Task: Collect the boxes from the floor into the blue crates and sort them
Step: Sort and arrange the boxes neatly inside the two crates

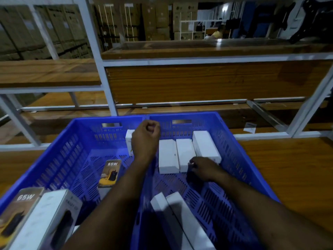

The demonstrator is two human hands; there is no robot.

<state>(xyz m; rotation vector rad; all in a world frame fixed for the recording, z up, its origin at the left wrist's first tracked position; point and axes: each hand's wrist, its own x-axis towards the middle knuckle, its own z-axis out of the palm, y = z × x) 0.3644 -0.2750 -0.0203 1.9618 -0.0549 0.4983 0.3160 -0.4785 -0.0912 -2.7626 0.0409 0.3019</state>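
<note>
The left hand (146, 139) hung curled and empty over the blue crates (234, 141); the right hand (203, 168) gripped a dark box (191, 175) beside the white boxes (185, 154). Light, stiff cartons, probably best pinched across the long sides.

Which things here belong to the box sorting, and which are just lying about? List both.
Job:
left blue crate
right blue crate
row of three white boxes
65W box
left hand, curled, empty
right hand, on a dark item

Lying about:
wooden shelves
stacked cartons
paper slip
</note>
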